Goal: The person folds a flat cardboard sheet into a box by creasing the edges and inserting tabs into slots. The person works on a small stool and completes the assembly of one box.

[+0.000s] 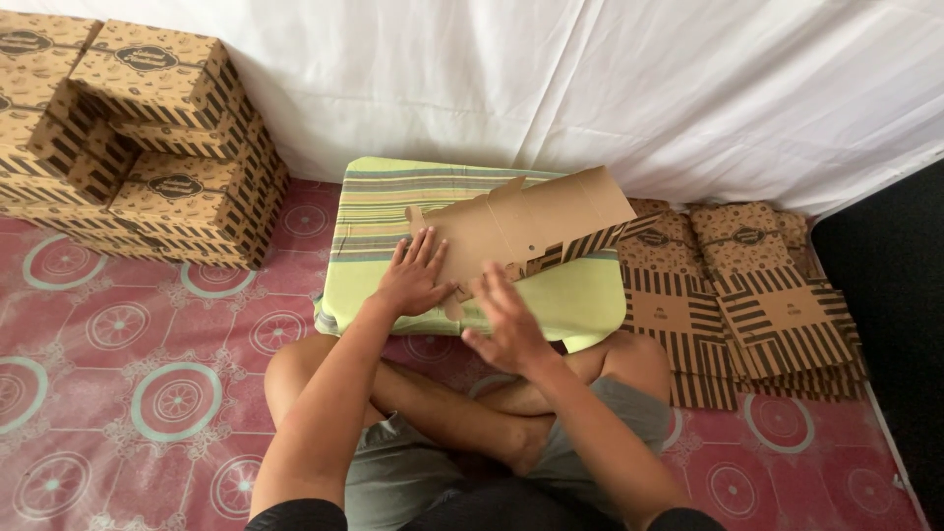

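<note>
A flat, unfolded cardboard box (pixel 521 231) lies plain side up on a green striped cushion (pixel 580 295) in front of the seated person; the left hand (pixel 413 278) presses on its near left part with fingers spread flat, grasping nothing; the right hand (pixel 506 320) hovers open just beside the box's near edge, fingers loose. A pile of flat striped boxes (pixel 747 295) lies on the patterned red floor mat (pixel 147 354) to the right; folded boxes (pixel 147 138) stand stacked at the far left against a white cloth (pixel 590 88).
</note>
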